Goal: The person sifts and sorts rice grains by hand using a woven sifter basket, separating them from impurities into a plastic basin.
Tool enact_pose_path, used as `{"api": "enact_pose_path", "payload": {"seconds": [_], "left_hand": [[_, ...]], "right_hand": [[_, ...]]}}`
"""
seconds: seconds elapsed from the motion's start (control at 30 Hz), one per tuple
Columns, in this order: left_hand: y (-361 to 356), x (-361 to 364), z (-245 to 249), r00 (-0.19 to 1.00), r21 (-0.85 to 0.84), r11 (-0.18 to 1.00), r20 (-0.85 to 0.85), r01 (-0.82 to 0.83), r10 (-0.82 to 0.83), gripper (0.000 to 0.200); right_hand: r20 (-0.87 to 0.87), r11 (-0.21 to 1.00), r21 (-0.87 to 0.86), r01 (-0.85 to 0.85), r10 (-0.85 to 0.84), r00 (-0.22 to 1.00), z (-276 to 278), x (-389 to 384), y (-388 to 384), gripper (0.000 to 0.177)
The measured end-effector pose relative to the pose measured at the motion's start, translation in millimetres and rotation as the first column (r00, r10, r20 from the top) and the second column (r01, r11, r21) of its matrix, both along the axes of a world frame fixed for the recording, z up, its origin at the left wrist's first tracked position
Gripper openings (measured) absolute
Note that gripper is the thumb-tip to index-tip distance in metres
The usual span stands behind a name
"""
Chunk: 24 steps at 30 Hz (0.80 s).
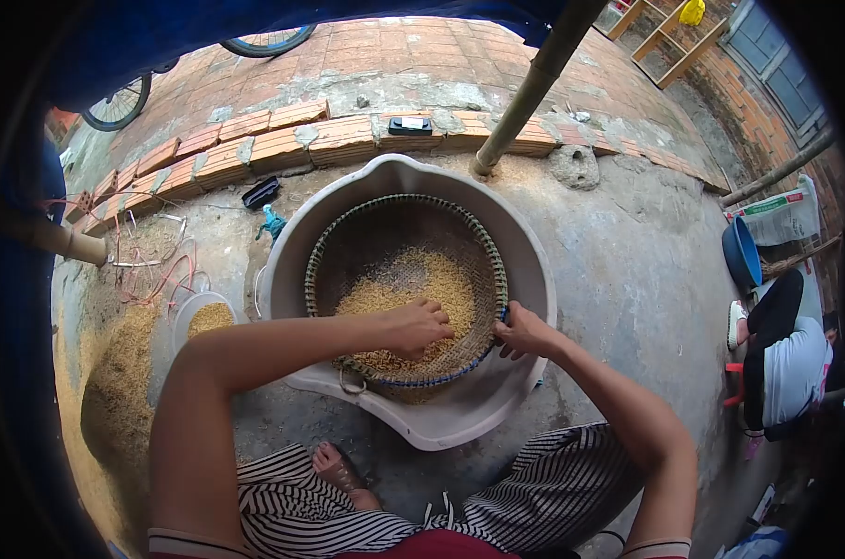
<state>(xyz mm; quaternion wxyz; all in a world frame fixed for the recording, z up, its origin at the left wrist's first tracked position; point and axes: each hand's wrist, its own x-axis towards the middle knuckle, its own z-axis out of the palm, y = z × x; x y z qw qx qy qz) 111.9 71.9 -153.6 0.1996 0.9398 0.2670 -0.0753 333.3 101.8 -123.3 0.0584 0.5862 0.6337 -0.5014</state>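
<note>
A round woven sieve basket with a bound rim rests inside a large pale plastic tub. Yellowish grain lies spread over the basket's floor, with a greyish patch toward the back. My left hand reaches down into the grain, its fingers curled against it; the fingertips are partly hidden. At the basket's right side, my right hand grips the rim, thumb on top and fingers outside. A metal ring hangs at the near left of the rim.
To the left stand a small bucket of grain and a grain heap on the floor. Low brickwork and a bamboo pole are beyond the tub. Another person sits at right, near a blue basin.
</note>
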Motion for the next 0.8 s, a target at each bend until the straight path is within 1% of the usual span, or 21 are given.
{"api": "enact_pose_path", "payload": {"seconds": [0.03, 0.1, 0.13, 0.17, 0.2, 0.23, 0.27, 0.3, 0.33, 0.37, 0.4, 0.43, 0.47, 0.5, 0.57, 0.63, 0.67, 0.7, 0.73, 0.77, 0.8], "left_hand": [[-5, 9, -17, 1.000, 0.003, 1.000, -0.001, 0.006, -0.006, 0.049], [-11, 24, -51, 0.992, 0.191, 0.981, 0.119, 0.018, -0.041, 0.044], [-13, 22, -54, 0.983, 0.215, 0.977, 0.179, 0.008, -0.047, 0.033], [-12, 15, -60, 0.983, 0.207, 0.978, 0.178, 0.009, -0.046, 0.033], [-7, 5, -68, 0.977, 0.264, 0.963, 0.182, 0.060, -0.111, 0.029], [-1, -4, -65, 0.968, 0.322, 0.940, 0.180, 0.109, -0.174, 0.026], [6, -13, -62, 0.986, 0.267, 0.961, 0.123, 0.076, -0.112, 0.023], [11, -22, -60, 0.984, 0.263, 0.964, 0.179, -0.025, -0.024, 0.026], [15, -31, -52, 0.970, 0.254, 0.959, 0.234, -0.125, 0.064, 0.029], [18, -42, -43, 0.937, 0.164, 0.960, 0.306, -0.226, 0.168, 0.032], [19, -53, -23, 0.890, 0.065, 0.947, 0.366, -0.315, 0.271, 0.036], [22, -66, -12, 0.871, 0.034, 0.908, 0.300, -0.418, 0.390, 0.039], [24, -80, -12, 0.825, 0.032, 0.843, 0.226, -0.538, 0.518, 0.040], [25, -95, -21, 0.760, 0.024, 0.764, 0.128, -0.645, 0.637, 0.041], [17, -114, -48, 0.760, 0.156, 0.768, -0.117, -0.621, 0.639, 0.042], [-6, -96, -51, 0.811, 0.356, 0.817, -0.215, -0.454, 0.545, 0.042], [-17, -81, -51, 0.790, 0.349, 0.828, -0.290, -0.439, 0.540, 0.040], [-26, -71, -68, 0.765, 0.434, 0.761, -0.213, -0.483, 0.608, 0.036], [-31, -58, -74, 0.744, 0.380, 0.774, -0.262, -0.506, 0.615, 0.037], [-28, -53, -70, 0.842, 0.321, 0.875, -0.289, -0.363, 0.455, 0.035], [-23, -50, -65, 0.911, 0.256, 0.945, -0.303, -0.204, 0.279, 0.032]], "right_hand": [[0.005, 1.000, 0.013, -0.012, 0.012, 1.000, 2, -1, -1, 0.032], [0.009, 1.000, 0.018, -0.010, 0.010, 1.000, -7, 6, -1, 0.031], [0.063, 0.995, 0.081, -0.066, 0.061, 0.996, -23, 11, -1, 0.031], [0.120, 0.981, 0.143, -0.132, 0.115, 0.986, -37, 16, -1, 0.031], [0.119, 0.981, 0.140, -0.137, 0.121, 0.985, -42, 19, -2, 0.031], [0.101, 0.965, 0.204, -0.165, 0.147, 0.984, -46, 21, -4, 0.030], [0.082, 0.945, 0.266, -0.188, 0.172, 0.982, -50, 22, -6, 0.029], [0.079, 0.946, 0.261, -0.193, 0.179, 0.981, -40, 19, -7, 0.029], [0.007, 0.983, 0.140, -0.121, 0.121, 0.993, -20, 14, -7, 0.030], [-0.056, 0.999, 0.010, -0.049, 0.049, 0.997, -8, 11, -6, 0.032], [-0.058, 0.999, 0.003, -0.045, 0.045, 0.997, -8, 12, -5, 0.032], [-0.162, 0.996, -0.084, 0.007, -0.021, 0.987, -7, 13, -3, 0.034], [-0.259, 0.984, -0.172, 0.046, -0.091, 0.962, -6, 14, -2, 0.037], [-0.260, 0.984, -0.172, 0.043, -0.088, 0.962, -4, 13, -2, 0.037], [-0.151, 0.983, -0.176, 0.048, -0.075, 0.986, -4, 10, -3, 0.042], [-0.166, 0.981, -0.187, 0.044, -0.076, 0.983, -10, 10, -6, 0.045], [-0.182, 0.980, -0.195, 0.045, -0.081, 0.980, -14, 10, -6, 0.048], [-0.183, 0.981, -0.194, 0.026, -0.063, 0.981, -16, 9, -7, 0.048], [-0.203, 0.982, -0.189, 0.021, -0.060, 0.977, -19, 8, -8, 0.049], [-0.224, 0.983, -0.184, 0.015, -0.057, 0.973, -20, 6, -10, 0.050], [-0.221, 0.985, -0.166, 0.042, -0.079, 0.972, -12, 3, -14, 0.052]]}}
